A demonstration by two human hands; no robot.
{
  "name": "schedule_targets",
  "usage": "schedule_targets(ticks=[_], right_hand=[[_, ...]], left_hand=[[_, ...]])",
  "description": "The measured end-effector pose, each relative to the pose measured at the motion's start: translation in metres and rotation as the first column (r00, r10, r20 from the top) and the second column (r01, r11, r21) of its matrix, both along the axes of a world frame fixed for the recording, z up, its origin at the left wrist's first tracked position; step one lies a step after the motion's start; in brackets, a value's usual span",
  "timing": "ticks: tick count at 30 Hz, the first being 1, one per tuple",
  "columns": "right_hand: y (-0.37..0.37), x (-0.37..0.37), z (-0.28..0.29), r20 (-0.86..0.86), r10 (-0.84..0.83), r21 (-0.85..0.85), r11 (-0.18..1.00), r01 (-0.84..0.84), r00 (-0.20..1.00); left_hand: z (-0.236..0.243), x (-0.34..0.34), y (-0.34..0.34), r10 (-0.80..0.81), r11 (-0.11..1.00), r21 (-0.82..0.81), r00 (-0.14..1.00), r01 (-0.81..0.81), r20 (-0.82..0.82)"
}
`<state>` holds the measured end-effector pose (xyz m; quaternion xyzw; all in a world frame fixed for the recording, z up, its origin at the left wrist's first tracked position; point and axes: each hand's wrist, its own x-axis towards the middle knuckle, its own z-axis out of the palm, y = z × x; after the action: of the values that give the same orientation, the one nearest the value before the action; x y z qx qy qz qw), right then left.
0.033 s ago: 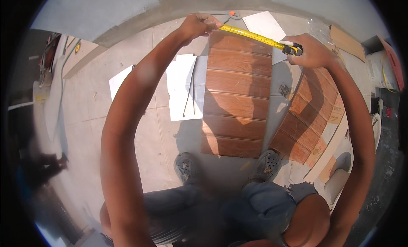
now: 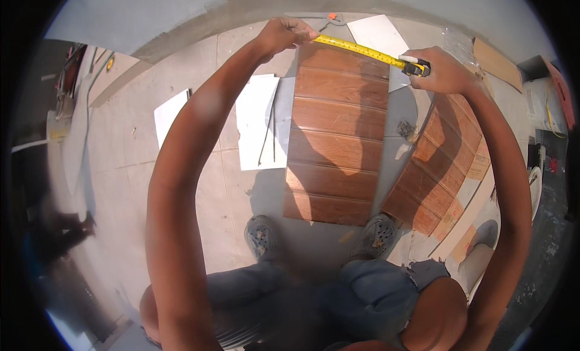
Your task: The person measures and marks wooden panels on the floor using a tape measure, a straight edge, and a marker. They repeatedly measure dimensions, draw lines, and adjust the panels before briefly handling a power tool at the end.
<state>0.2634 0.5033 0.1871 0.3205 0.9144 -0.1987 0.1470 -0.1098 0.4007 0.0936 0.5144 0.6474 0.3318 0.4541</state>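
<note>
A yellow tape measure blade (image 2: pixel 357 49) runs across the far end of a reddish-brown, wood-look grooved panel (image 2: pixel 337 151) lying on the floor. My left hand (image 2: pixel 281 38) pinches the blade's free end near the panel's far left corner. At the far right corner, my right hand (image 2: pixel 444 71) is closed around the black and yellow tape case (image 2: pixel 415 67). Something white shows at the thumb of that hand; I cannot tell what it is. The blade is stretched fairly straight between my hands. Shadows of my arms fall across the panel.
A second brown panel (image 2: pixel 432 166) lies slanted at the right, beside cardboard (image 2: pixel 478 160). White sheets (image 2: pixel 257 124) lie to the left, and another white sheet (image 2: pixel 377 36) lies beyond the panel. A grey wall (image 2: pixel 362 3) bounds the far side. My shoes (image 2: pixel 261 235) stand at the panel's near end.
The view has shifted very slightly. Both hands keep the same hold on the tape measure.
</note>
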Motion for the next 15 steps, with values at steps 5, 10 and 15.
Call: schedule_targets(ticks=[5, 10, 15], right_hand=[[0.059, -0.013, -0.072, -0.155, 0.074, 0.072, 0.995, -0.063, 0.985], [0.093, -0.035, -0.11, -0.251, 0.078, 0.029, 0.997, -0.073, 0.965], [0.097, -0.053, -0.122, -0.093, 0.008, -0.093, 0.996, -0.017, 0.996]], left_hand=[[-0.065, -0.015, 0.025, 0.014, 1.0, -0.017, 0.997, -0.015, -0.072], [-0.08, -0.022, 0.045, 0.061, 0.998, -0.015, 0.985, -0.064, -0.164], [-0.149, -0.091, 0.047, -0.437, 0.894, -0.352, 0.368, 0.278, -0.82]])
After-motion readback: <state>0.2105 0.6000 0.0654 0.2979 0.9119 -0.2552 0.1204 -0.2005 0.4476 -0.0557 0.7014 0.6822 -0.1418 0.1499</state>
